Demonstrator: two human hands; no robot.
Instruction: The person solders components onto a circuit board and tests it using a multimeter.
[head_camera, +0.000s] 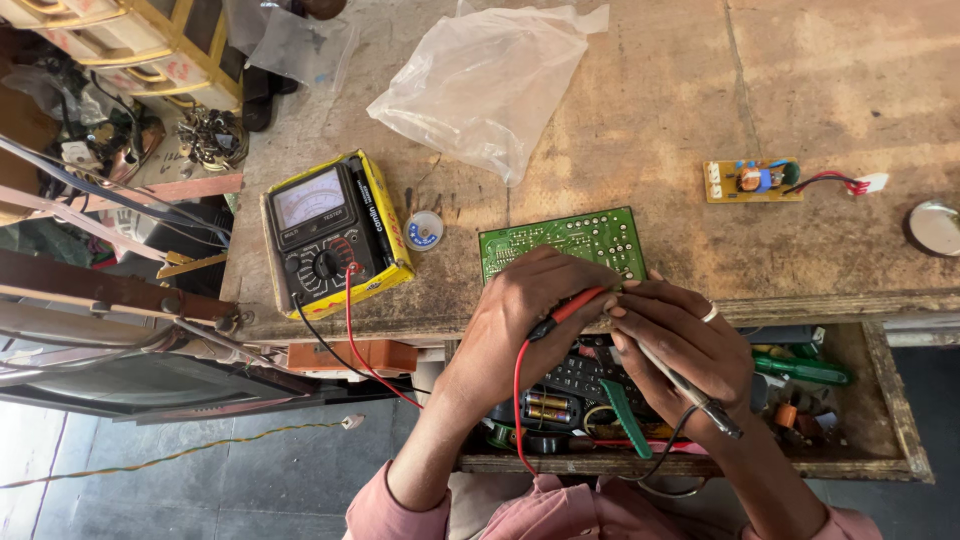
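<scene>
My left hand (525, 320) grips a red test probe (578, 304) whose tip rests on a green circuit board (562, 240) lying at the workbench's near edge. My right hand (680, 345), with a ring on one finger, grips a thin black probe (690, 390) and also touches the board's near corner. Red and black leads run from the probes to an analog multimeter (330, 232) in a yellow case, which lies on the bench to the left of the board.
A clear plastic bag (480, 85), a small solder spool (424, 230), a small tan circuit board (755, 181) with a red wire and a round metal disc (935, 226) lie on the wooden bench (800, 80). An open drawer (890, 400) below holds tools and batteries. Clutter stands at left.
</scene>
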